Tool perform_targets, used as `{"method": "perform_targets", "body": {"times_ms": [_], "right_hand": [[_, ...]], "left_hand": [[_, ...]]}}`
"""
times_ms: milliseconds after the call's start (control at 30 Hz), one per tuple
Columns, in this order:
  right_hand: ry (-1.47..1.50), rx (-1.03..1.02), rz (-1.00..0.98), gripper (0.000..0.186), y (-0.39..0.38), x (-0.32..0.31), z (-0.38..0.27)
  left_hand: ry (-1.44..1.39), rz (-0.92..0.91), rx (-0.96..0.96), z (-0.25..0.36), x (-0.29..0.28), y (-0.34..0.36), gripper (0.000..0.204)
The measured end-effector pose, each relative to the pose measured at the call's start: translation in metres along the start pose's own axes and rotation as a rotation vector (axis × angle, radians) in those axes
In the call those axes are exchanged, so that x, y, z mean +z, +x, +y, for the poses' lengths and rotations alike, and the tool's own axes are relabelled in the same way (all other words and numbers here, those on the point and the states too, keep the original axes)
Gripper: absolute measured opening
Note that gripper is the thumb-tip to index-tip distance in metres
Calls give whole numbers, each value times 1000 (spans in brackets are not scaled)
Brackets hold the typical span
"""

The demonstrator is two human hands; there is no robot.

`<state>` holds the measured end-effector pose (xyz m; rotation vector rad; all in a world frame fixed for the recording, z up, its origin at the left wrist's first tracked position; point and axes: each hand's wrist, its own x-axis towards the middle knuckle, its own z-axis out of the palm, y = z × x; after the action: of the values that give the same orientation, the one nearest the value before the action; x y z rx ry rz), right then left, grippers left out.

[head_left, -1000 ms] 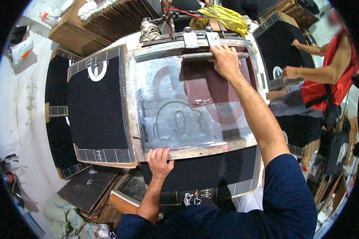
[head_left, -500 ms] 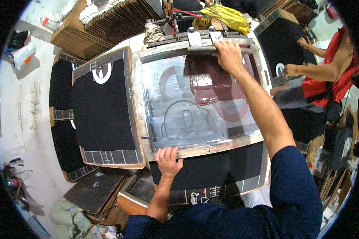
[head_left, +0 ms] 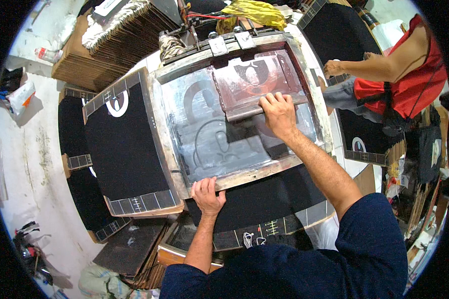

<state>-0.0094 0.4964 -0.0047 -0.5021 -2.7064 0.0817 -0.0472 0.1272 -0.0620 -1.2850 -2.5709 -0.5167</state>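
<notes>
my right hand [head_left: 280, 117] grasps the squeegee [head_left: 244, 114], fingers bent over the top of the bar toward its right end, the thumb out of sight. my left hand [head_left: 208, 198] holds the near rail of the pale frame [head_left: 254, 174] close to its left corner, fingers laid over the top and thumb at the near edge (how hard it presses i cannot tell). the squeegee sits inside the frame, across the right part of the mesh [head_left: 209, 154], roughly midway between the far and near rails, its right end a little farther from me than its left. beyond the bar, dark red ink [head_left: 225, 92] coats the mesh toward the far rail, and a ring shape shows through it. to the left and nearer me the mesh is bluish grey, with a curved shape and a rounded outline on it.

two metal plates [head_left: 218, 46] sit at the far rail, with a yellow cloth [head_left: 257, 10] behind them. below the near rail, black fabric [head_left: 249, 207] lies spread flat. to my left, a board [head_left: 139, 203] carries more black fabric with a white ring print [head_left: 117, 114] near its far end. to my right, a co-worker [head_left: 419, 70] in a red top reaches toward another dark-covered board.
</notes>
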Motion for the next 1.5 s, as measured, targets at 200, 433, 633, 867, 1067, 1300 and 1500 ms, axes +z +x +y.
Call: {"method": "perform_targets", "body": {"times_ms": [200,433,633,867,1067,1300,1500], "right_hand": [[9,-46,-16,32,36,-5,18],[142,-14,-135,37,70,-22,36],[178,-58,-269,41,70,-18,44],[18,-100,-188,58,209,42,80],[257,63,448,64,137,25,47],[437,139,221,46,-107,-99,-95],[186,90,630,34,-72,-155,-97]], "left_hand": [[-69,-24,-34,12,-31,22,51],[-163,-69,-17,17,-58,44,44],[-192,-84,-67,23,-61,47,43],[-184,-93,-106,29,-69,51,43],[-173,-57,-110,27,-68,48,44],[-183,-61,-8,39,-117,77,51],[-98,73,158,52,-201,96,63]]}}
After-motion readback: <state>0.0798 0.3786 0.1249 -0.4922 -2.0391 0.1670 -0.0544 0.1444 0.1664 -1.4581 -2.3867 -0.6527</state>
